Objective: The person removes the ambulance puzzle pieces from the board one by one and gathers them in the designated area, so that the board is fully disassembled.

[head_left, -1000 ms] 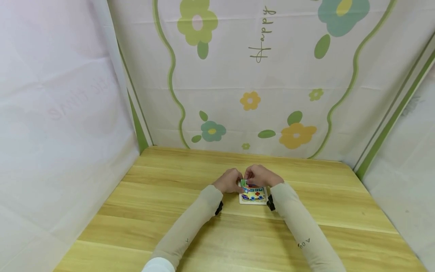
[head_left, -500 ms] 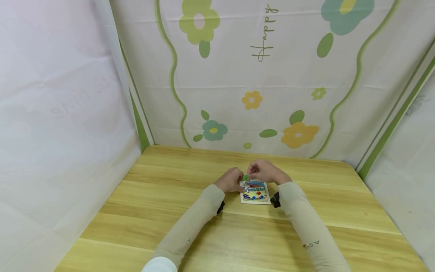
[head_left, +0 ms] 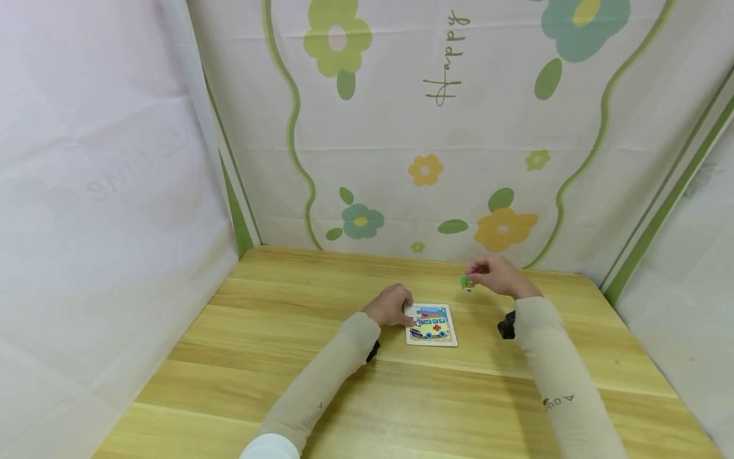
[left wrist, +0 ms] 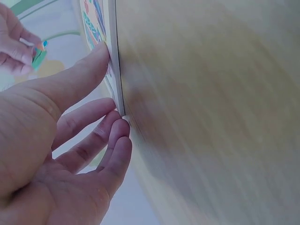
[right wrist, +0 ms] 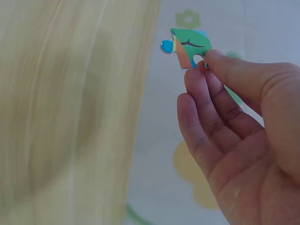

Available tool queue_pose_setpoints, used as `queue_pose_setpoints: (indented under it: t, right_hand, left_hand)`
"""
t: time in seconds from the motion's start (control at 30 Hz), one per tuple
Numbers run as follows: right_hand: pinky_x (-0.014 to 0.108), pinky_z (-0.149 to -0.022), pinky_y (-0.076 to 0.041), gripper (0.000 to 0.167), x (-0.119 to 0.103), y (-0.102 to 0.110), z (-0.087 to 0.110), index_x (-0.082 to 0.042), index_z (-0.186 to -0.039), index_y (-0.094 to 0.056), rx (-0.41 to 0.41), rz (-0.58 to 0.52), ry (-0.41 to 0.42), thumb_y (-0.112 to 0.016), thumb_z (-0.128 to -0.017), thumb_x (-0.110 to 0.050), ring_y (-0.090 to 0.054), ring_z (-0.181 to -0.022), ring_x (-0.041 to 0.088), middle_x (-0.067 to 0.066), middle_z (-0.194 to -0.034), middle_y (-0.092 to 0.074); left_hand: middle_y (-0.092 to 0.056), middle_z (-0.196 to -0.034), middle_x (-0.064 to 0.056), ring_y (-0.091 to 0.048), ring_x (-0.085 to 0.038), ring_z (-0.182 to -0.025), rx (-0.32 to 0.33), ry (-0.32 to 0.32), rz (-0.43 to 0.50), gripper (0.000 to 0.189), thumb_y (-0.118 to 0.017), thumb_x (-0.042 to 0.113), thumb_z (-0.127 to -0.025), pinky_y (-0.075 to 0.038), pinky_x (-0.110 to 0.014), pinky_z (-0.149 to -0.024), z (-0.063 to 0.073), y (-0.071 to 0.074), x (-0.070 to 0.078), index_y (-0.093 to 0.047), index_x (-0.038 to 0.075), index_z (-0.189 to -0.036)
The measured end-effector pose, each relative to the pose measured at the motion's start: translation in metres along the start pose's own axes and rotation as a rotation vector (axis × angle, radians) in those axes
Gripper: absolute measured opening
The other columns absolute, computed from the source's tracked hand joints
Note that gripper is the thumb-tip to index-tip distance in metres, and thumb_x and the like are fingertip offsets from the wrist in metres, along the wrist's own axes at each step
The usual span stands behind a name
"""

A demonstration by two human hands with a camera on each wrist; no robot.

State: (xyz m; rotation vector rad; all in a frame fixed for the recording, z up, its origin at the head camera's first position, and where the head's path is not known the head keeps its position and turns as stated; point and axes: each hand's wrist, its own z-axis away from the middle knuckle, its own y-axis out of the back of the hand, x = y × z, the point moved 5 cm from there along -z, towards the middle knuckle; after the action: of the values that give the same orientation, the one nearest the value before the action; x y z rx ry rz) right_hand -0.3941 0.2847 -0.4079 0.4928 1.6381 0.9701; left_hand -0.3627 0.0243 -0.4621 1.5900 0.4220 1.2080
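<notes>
A small jigsaw puzzle in a white frame [head_left: 441,345], with a yellow ambulance picture, lies flat on the wooden table [head_left: 367,395]. At its left side my left hand [head_left: 392,305] holds the frame, thumb [left wrist: 86,70] over the near part of the edge and fingertips at the far corner. A pale bare patch shows in the picture's upper left. Beyond and right of the frame, my right hand [head_left: 496,275] pinches a green jigsaw piece [right wrist: 190,44] between thumb and fingers, held up off the table. The piece has an orange strip, a dark curved line and a blue knob.
A white cloth [head_left: 378,121] printed with flowers hangs behind the table's far edge. More white cloth stands at the left [head_left: 115,191] and right [head_left: 682,287] sides. A black wrist camera [head_left: 507,325] sits under my right forearm.
The green piece has come up out of the puzzle's upper left in my right hand and moved away to the right. My left hand stays at the frame's left edge.
</notes>
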Motion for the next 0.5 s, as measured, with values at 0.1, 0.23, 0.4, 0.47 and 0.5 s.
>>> queue_pose_setpoints:
  t: [0.1, 0.23, 0.4, 0.47, 0.5]
  right_hand:
    - [0.033, -0.080, -0.057, 0.017, 0.015, 0.003, 0.007, 0.000, -0.110, -0.075, 0.018, -0.027, -0.014, -0.065, -0.106, -0.012, -0.069, -0.096, 0.030, 0.018, -0.106, -0.075]
    - [0.038, -0.080, -0.059, 0.021, 0.035, -0.002, 0.015, 0.003, -0.114, -0.075, 0.025, -0.049, -0.038, -0.065, -0.106, -0.013, -0.070, -0.095, 0.031, 0.020, -0.108, -0.075]
    - [0.031, -0.078, -0.053, 0.020, 0.059, -0.014, 0.020, -0.001, -0.112, -0.076, 0.014, -0.041, -0.106, -0.066, -0.106, -0.017, -0.064, -0.092, 0.019, 0.014, -0.105, -0.074]
    - [0.031, -0.079, -0.051, 0.019, 0.066, -0.019, 0.021, -0.003, -0.111, -0.077, 0.006, -0.041, -0.114, -0.066, -0.105, -0.017, -0.064, -0.091, 0.018, 0.012, -0.104, -0.074]
    - [0.031, -0.079, -0.051, 0.018, 0.067, -0.021, 0.020, -0.003, -0.110, -0.077, 0.005, -0.040, -0.110, -0.066, -0.105, -0.017, -0.063, -0.090, 0.018, 0.012, -0.103, -0.075]
  left_hand:
    - [-0.066, -0.116, -0.009, -0.050, -0.013, -0.092, 0.002, 0.000, -0.006, 0.036, -0.087, 0.023, -0.090, -0.049, -0.027, -0.086, 0.001, 0.001, 0.000, -0.075, 0.003, -0.117]
    - [-0.066, -0.115, -0.008, -0.050, -0.012, -0.093, 0.006, -0.001, -0.013, 0.037, -0.087, 0.023, -0.090, -0.050, -0.026, -0.088, 0.001, 0.001, 0.001, -0.075, 0.003, -0.119]
    - [-0.065, -0.113, -0.006, -0.050, -0.012, -0.092, 0.005, -0.007, -0.026, 0.035, -0.086, 0.023, -0.091, -0.050, -0.026, -0.086, 0.001, -0.001, 0.001, -0.075, 0.003, -0.117]
    - [-0.065, -0.112, -0.005, -0.050, -0.012, -0.092, 0.009, -0.009, -0.030, 0.035, -0.087, 0.023, -0.090, -0.050, -0.025, -0.085, 0.001, -0.001, 0.001, -0.076, 0.003, -0.116]
    - [-0.065, -0.112, -0.005, -0.050, -0.012, -0.092, 0.012, -0.010, -0.030, 0.035, -0.087, 0.023, -0.090, -0.050, -0.025, -0.085, 0.001, -0.001, 0.001, -0.076, 0.003, -0.116]
